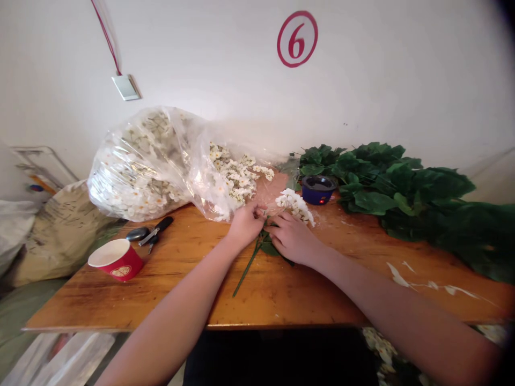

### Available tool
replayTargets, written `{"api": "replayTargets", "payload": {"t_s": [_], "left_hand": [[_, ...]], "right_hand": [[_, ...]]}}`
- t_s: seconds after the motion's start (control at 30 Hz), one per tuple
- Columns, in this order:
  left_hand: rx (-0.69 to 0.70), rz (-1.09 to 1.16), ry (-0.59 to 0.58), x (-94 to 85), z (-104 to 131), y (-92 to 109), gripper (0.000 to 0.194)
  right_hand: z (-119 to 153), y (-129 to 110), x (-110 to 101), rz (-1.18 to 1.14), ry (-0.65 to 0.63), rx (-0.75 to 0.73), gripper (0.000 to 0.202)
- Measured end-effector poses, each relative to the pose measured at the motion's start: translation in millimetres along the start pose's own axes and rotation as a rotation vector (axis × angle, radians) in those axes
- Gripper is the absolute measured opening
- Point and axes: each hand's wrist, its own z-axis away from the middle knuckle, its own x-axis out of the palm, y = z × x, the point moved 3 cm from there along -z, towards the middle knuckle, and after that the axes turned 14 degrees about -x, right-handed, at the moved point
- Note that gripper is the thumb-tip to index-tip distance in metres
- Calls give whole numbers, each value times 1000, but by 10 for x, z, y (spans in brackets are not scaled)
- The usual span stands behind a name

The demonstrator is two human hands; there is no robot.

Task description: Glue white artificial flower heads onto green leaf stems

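Observation:
Over the middle of the table, my left hand (247, 224) pinches the upper part of a green artificial flower stem (246, 269). From the other side, my right hand (293, 237) has its fingers curled onto the same stem, close to the left fingertips. Green leaves (269, 246) hang below the right fingers. A cluster of white artificial flowers (295, 203) shows just beyond the right hand; its join to the stem is hidden by the fingers. The stem's lower end slants down toward the front edge of the table.
A clear plastic bag (140, 161) of white flowers lies at the back left. A blue pot (317, 190) with a red light stands before piled green leaves (410, 187). At left are a red paper cup (116, 261) and black-handled clippers (156, 231). White scraps (436, 286) lie at right.

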Motion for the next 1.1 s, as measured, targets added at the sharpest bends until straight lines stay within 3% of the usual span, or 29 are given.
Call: {"api": "replayTargets", "payload": {"t_s": [0.4,0.67,0.83,1.0,1.1], "left_hand": [[6,-284,111,65,102,57,24],[81,-444,165,197,161,-22,26],[89,-520,169,243,171,-37,26],[53,-512,122,253,161,-67,26],[23,-474,104,246,161,-85,26]], "right_hand": [[-9,31,25,-34,44,-5,22],[-167,225,-214,-99,383,201,26],[-604,528,-219,-162,246,226,29],[-1167,764,113,-279,-5,179,39],[-1360,801,279,-326,-80,185,38]]}}
